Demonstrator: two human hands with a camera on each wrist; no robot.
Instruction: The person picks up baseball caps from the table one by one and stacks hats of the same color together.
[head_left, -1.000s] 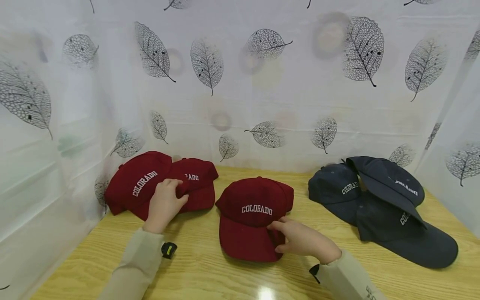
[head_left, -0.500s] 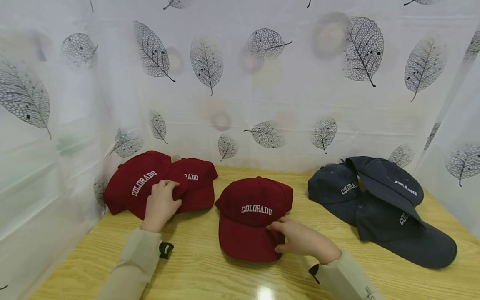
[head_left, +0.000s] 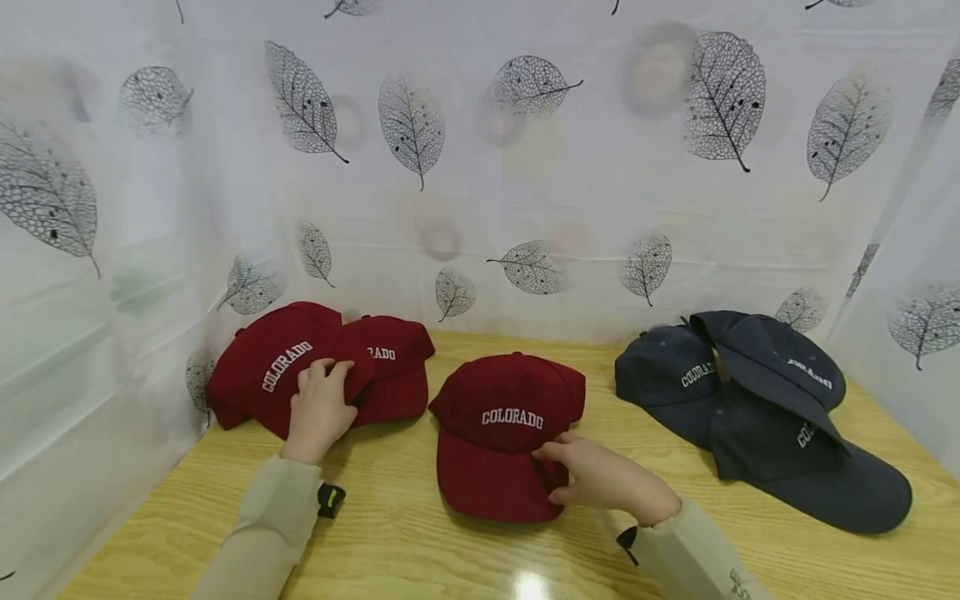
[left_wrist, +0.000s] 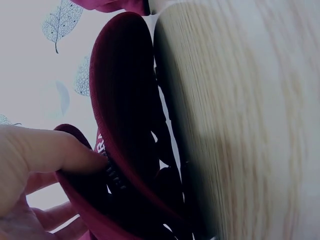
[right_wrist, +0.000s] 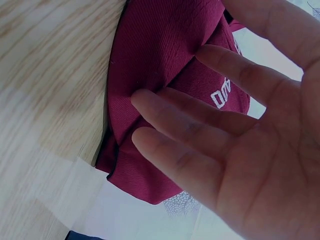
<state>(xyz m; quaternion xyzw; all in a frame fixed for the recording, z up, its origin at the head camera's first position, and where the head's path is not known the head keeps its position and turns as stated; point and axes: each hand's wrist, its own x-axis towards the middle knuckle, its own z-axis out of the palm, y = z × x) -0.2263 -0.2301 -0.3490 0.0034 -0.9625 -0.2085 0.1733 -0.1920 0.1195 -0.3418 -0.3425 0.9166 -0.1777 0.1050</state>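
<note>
In the head view, my left hand [head_left: 322, 412] is at the brim of the leftmost dark red baseball cap [head_left: 262, 358]. Seen from the left wrist, its thumb lies under that brim [left_wrist: 82, 200] with fingers on the other side, pinching it. This cap partly covers a second red cap [head_left: 397, 387], whose lettering is half hidden. My right hand [head_left: 600, 477] is at the right side of a third red cap [head_left: 491, 475], which lies brim toward me. In the right wrist view its fingers are fairly straight, the tips touching the cap near brim and crown.
Several dark navy caps [head_left: 817, 492] lie overlapping in a pile on the right. Everything rests on a light wood-grain table [head_left: 397, 533]. A whitish curtain with leaf prints [head_left: 480, 192] encloses the back and both sides.
My left hand has shifted slightly left, and its thumb has drawn in toward the brim. The right hand stays at the middle cap; the caps look unmoved.
</note>
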